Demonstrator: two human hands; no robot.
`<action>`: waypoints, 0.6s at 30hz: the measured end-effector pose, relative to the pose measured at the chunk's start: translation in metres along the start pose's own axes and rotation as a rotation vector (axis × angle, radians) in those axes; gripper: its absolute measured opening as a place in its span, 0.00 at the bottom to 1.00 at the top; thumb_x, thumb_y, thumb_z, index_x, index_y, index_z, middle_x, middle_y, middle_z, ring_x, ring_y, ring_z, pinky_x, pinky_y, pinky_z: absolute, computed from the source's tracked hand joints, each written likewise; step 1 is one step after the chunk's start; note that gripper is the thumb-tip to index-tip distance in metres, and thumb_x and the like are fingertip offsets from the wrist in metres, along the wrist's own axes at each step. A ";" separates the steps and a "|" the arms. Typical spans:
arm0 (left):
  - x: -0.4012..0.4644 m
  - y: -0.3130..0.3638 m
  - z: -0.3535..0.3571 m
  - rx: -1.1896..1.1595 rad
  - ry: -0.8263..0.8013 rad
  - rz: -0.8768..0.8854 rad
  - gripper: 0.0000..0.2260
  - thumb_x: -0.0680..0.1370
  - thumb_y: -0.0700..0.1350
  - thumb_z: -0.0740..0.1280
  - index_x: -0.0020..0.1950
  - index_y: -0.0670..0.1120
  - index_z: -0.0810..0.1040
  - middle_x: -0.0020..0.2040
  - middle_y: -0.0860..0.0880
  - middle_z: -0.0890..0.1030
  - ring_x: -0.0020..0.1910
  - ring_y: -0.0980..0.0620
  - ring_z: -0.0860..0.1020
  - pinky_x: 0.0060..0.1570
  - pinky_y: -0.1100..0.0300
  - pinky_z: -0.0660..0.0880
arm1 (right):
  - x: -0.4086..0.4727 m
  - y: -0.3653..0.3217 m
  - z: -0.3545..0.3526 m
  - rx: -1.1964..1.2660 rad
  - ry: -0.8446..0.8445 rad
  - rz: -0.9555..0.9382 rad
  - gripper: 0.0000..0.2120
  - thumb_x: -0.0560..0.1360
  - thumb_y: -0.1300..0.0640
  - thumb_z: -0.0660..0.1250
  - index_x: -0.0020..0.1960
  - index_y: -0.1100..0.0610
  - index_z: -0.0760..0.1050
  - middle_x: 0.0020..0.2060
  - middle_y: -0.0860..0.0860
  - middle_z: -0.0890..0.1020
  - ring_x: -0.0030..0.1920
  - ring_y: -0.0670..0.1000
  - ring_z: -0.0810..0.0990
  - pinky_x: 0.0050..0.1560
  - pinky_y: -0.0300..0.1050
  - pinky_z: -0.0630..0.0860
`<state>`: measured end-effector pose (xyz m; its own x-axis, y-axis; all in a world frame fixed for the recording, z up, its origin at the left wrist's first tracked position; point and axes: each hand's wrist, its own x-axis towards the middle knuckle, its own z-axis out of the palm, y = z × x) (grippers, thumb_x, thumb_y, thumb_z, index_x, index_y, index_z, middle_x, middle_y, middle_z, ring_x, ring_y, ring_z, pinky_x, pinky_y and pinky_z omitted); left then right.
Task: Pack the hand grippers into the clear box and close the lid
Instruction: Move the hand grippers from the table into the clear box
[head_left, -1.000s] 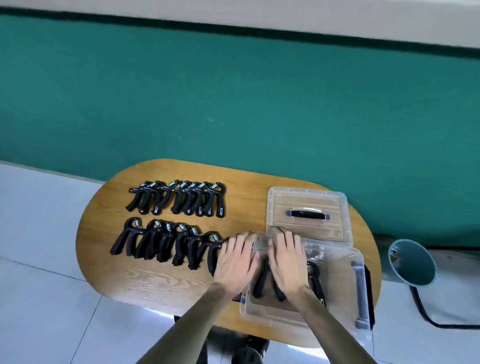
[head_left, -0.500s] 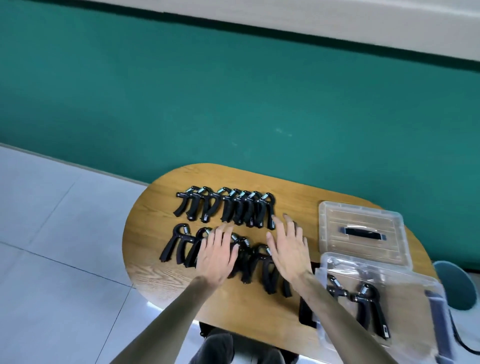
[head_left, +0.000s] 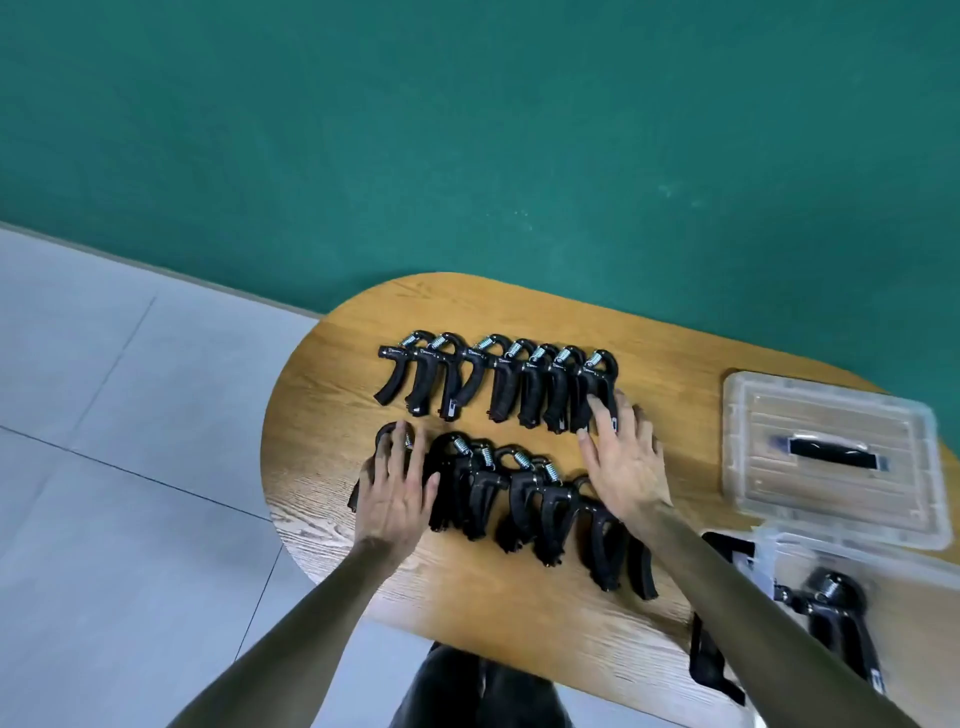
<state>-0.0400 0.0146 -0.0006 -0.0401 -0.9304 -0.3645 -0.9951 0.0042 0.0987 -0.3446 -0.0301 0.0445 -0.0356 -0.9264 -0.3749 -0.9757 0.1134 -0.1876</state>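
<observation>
Two rows of several black hand grippers lie on the oval wooden table (head_left: 322, 405): a far row (head_left: 498, 384) and a near row (head_left: 524, 504). My left hand (head_left: 395, 493) lies flat, fingers apart, over the left end of the near row. My right hand (head_left: 623, 462) is spread between the right ends of both rows, fingertips touching the last gripper of the far row. The clear box (head_left: 930, 582) stands at the right edge with hand grippers (head_left: 836, 613) inside. Its clear lid (head_left: 831, 457) with a black handle lies behind the box.
A green wall rises behind the table. Pale floor tiles (head_left: 114, 467) spread to the left. A black latch (head_left: 711, 665) of the box hangs at its near left side. My dark-clothed legs (head_left: 478, 691) show below the table's front edge.
Both hands left the box and moved left to the rows of hand grippers. The view swung left, so the box and lid now sit at the right edge.
</observation>
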 end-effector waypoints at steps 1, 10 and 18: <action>0.004 -0.004 0.004 -0.007 -0.006 -0.003 0.30 0.84 0.60 0.41 0.83 0.48 0.42 0.83 0.42 0.46 0.80 0.40 0.54 0.71 0.38 0.66 | 0.006 -0.001 0.005 0.014 -0.021 0.005 0.27 0.83 0.42 0.48 0.80 0.46 0.48 0.79 0.55 0.52 0.74 0.64 0.61 0.68 0.64 0.68; 0.031 -0.036 0.044 -0.047 -0.124 -0.058 0.28 0.83 0.63 0.41 0.82 0.58 0.39 0.82 0.43 0.40 0.79 0.36 0.49 0.71 0.28 0.59 | 0.054 0.008 0.052 0.075 -0.080 0.032 0.29 0.82 0.37 0.42 0.78 0.38 0.31 0.78 0.51 0.31 0.79 0.63 0.38 0.76 0.64 0.41; 0.036 -0.047 0.060 -0.046 -0.077 -0.012 0.28 0.84 0.61 0.44 0.83 0.57 0.42 0.83 0.43 0.42 0.76 0.34 0.61 0.63 0.35 0.71 | 0.093 0.014 0.066 0.128 -0.042 0.042 0.29 0.82 0.37 0.43 0.77 0.37 0.31 0.79 0.52 0.33 0.78 0.64 0.38 0.76 0.65 0.43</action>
<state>-0.0005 0.0030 -0.0740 -0.0372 -0.8991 -0.4362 -0.9904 -0.0250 0.1359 -0.3477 -0.0907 -0.0527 -0.0642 -0.9042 -0.4223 -0.9378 0.1993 -0.2843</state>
